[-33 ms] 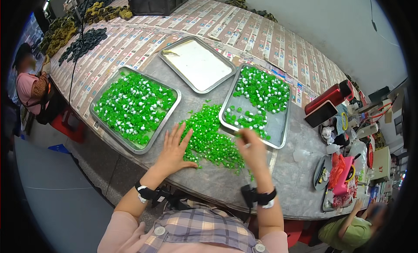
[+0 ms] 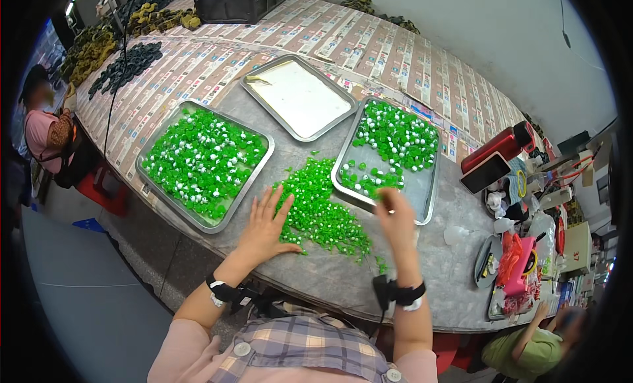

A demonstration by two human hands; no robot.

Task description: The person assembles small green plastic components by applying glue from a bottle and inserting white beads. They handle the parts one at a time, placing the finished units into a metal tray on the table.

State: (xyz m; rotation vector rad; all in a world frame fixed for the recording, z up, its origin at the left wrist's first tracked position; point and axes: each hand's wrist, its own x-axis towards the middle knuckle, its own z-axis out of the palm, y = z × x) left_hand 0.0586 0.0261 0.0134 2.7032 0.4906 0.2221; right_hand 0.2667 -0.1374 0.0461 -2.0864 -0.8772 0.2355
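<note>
My left hand (image 2: 261, 232) lies spread on the grey table, its fingertips at the left edge of a loose pile of small green pieces with white specks (image 2: 323, 215). My right hand (image 2: 397, 219) is raised at the near edge of the right tray (image 2: 432, 198). Its thumb and fingers are drawn together, with a tiny white spot between them too small to name. Green pieces with white balls (image 2: 399, 135) cover the far part and left side of that tray. To the left, another metal tray (image 2: 258, 165) is filled with similar green and white pieces (image 2: 201, 159).
A tray with a white bottom (image 2: 303, 99) sits beyond the pile. On the right are a red bottle (image 2: 498, 145), a phone (image 2: 486, 172) and a pink holder (image 2: 523, 267). A black crate (image 2: 227, 3) stands at the back. Other people are at the left (image 2: 49, 129) and lower right (image 2: 527, 343).
My right hand has shifted a little to the right, from over the edge of the pile to the near edge of the right tray. My left hand stays nearly in place.
</note>
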